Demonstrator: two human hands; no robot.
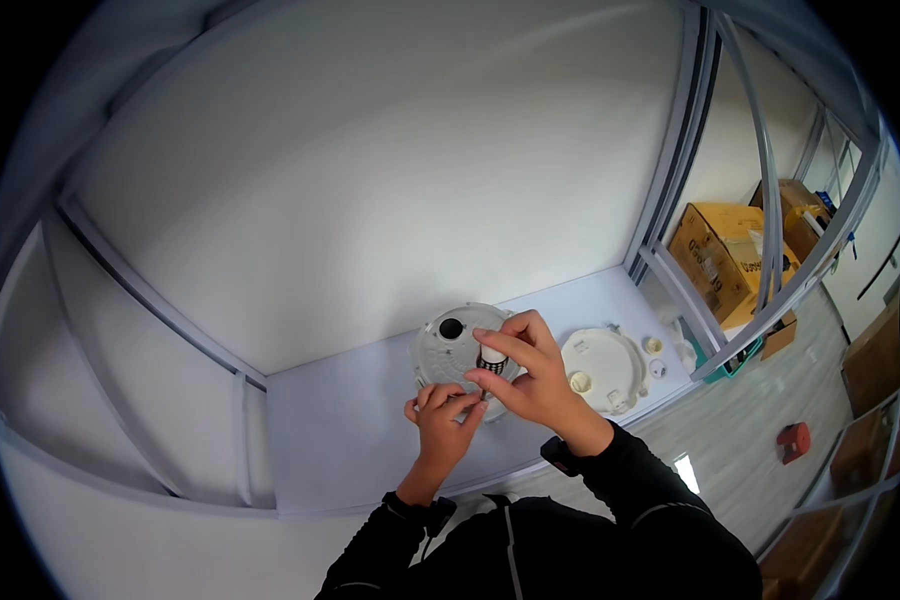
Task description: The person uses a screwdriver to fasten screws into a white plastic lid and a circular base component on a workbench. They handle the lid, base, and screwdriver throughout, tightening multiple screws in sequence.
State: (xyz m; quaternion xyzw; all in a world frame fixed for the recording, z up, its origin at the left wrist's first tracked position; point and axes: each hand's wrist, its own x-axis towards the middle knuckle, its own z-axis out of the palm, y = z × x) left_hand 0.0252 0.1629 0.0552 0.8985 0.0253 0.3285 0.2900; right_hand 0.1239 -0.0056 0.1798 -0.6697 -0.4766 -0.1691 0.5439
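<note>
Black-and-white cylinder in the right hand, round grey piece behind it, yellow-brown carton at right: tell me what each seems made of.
Black-and-white cylinder: perhaps plastic; its white end looks smooth, but fingers hide part of it.
Round grey piece: probably moulded plastic, matte, from its even colour and shaped details; painted metal is possible.
Carton: most likely cardboard, dull, with yellow-brown, printed sides.

Workshop-type rm w/ metal-framed bench (330,430), cardbd boxes (715,262)

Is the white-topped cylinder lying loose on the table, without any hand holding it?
No, the right hand holds the cylinder between its thumb and fingers.
</note>
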